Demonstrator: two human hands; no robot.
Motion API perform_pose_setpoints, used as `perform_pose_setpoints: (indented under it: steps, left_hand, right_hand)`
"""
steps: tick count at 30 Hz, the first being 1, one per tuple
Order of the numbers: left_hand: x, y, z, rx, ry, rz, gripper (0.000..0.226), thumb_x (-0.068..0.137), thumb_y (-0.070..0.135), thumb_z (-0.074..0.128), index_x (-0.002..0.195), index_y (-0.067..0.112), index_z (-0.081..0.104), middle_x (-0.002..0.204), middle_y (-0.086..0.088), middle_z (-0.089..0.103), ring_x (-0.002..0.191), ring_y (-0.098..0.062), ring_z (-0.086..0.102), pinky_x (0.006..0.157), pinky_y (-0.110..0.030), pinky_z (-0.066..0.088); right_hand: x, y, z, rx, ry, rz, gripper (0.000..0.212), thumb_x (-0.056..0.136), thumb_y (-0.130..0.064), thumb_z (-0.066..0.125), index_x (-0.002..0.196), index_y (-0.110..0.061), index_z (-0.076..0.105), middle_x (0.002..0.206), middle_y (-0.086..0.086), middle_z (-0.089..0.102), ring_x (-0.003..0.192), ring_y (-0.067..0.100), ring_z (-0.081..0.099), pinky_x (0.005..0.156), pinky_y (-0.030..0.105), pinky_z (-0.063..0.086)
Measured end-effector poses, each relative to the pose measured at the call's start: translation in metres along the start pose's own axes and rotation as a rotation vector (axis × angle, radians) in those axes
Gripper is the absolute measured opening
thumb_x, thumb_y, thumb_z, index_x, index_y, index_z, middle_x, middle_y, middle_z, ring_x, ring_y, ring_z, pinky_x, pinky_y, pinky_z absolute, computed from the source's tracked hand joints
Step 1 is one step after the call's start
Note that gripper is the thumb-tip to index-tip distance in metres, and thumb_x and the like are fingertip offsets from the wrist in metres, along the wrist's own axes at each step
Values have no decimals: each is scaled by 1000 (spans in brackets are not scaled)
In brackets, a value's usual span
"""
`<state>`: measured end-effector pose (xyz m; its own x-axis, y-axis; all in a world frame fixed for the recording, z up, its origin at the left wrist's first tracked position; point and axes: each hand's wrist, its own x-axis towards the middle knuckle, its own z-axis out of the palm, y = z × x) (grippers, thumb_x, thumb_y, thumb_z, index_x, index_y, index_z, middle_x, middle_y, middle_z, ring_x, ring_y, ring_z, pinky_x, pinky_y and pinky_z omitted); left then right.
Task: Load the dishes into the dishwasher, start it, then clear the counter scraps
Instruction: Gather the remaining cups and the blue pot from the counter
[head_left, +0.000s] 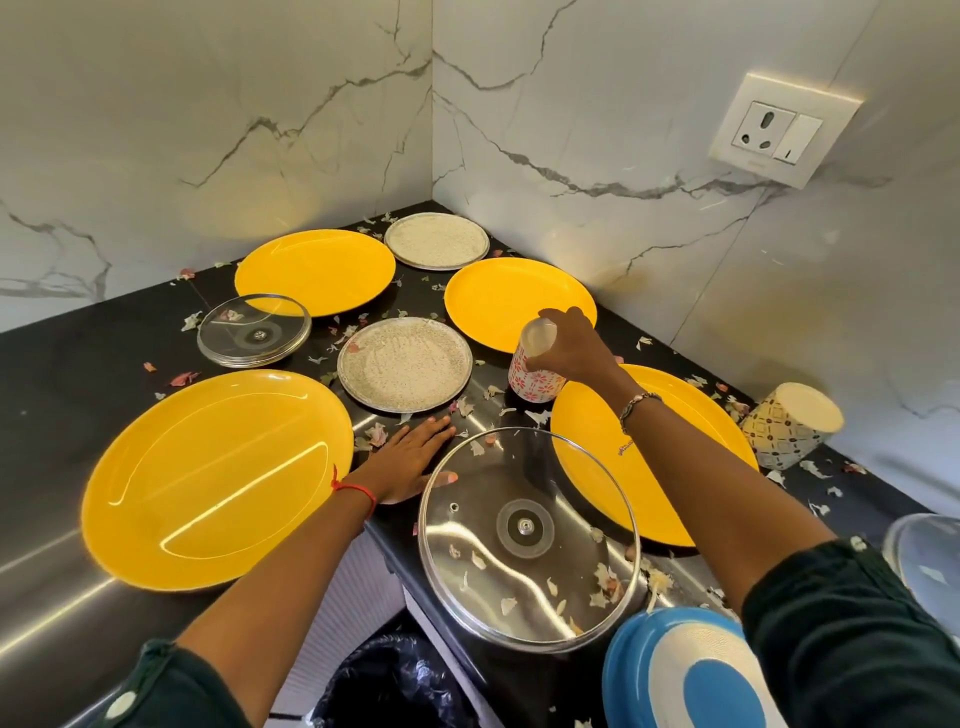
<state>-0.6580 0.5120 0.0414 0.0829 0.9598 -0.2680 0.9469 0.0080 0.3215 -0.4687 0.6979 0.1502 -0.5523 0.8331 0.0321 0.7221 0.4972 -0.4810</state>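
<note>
Several yellow plates lie on the black corner counter (62, 374); the largest (208, 478) is at front left. My right hand (566, 348) grips a white cup with red flowers (530, 382) by its rim, between two yellow plates (514, 301) (670, 467). My left hand (415, 457) rests flat on the counter, fingers straight, beside a big glass lid (530, 545). Two steel plates (405, 364) (436, 241) hold grain. A smaller glass lid (254, 332) sits at left. Petal and peel scraps (374, 434) litter the counter.
A patterned cup (789, 423) lies tipped on its side at right. A blue and white dish (685, 670) is at the front edge, a clear bowl (930, 561) at far right. A black-lined bin (395, 680) stands below. A wall socket (779, 130) is on the marble wall.
</note>
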Motion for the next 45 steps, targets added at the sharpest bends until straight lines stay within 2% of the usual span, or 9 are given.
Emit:
perform_pose_setpoints:
  steps: [2,5,13,16,19,22,30,42,45]
  left_hand:
    - [0,0,-10,-175,13,-20,65,97,44,43,151,17,20,160,1,9,146,-15,9,117,-34,10]
    - [-5,5,-23,-314,101,-61,52,98,28,49,146,14,33,154,-3,28,140,-18,29,112,-28,24]
    - [-37,21,-34,-300,371,-58,43,96,20,52,136,5,44,138,-11,47,128,-24,43,106,-32,31]
    - [-49,29,-32,-239,438,-4,46,95,22,55,135,2,45,140,-14,46,132,-27,39,111,-35,29]
    - [-63,36,-25,-152,468,38,52,95,29,55,139,5,42,147,-12,40,141,-24,28,115,-34,19]
    - [-79,46,-16,-74,526,114,54,94,31,54,140,7,40,149,-9,38,142,-22,24,116,-35,16]
    - [-153,88,22,-57,597,292,55,94,30,55,140,5,40,150,-11,36,144,-23,20,117,-35,10]
    - [-216,130,101,-141,490,441,53,92,24,57,139,2,42,150,-12,34,145,-24,17,119,-42,14]
    - [-228,141,121,-147,470,486,52,92,23,59,137,1,44,149,-12,36,145,-24,17,119,-36,12]
  right_hand:
    - [-6,-5,-8,-13,33,-10,79,70,-32,79,137,-15,40,129,14,41,120,30,41,93,41,45]
    - [-18,-16,-21,-38,94,-22,78,69,-35,79,134,-14,43,128,14,45,118,30,45,92,44,48]
    - [-76,-44,-40,-67,233,-7,74,68,-38,79,129,-11,47,123,15,49,113,30,48,89,44,49]
    - [-106,-54,-43,-63,278,22,77,68,-38,80,131,-10,46,123,16,49,113,31,49,88,44,49]
    - [-137,-63,-44,-72,326,59,76,67,-39,79,130,-10,47,121,15,51,112,32,50,85,41,48]
    - [-170,-72,-42,-102,356,93,76,68,-40,78,131,-11,47,120,15,50,111,32,51,81,39,47]
    - [-268,-96,-15,-145,349,211,78,66,-47,77,131,-16,46,127,10,49,116,29,48,82,38,45]
    - [-394,-105,35,-95,310,312,84,61,-51,78,130,-14,46,123,9,42,111,28,49,75,35,44]
    - [-427,-99,45,-70,294,356,82,61,-52,77,128,-15,48,123,8,40,109,29,49,77,39,47]
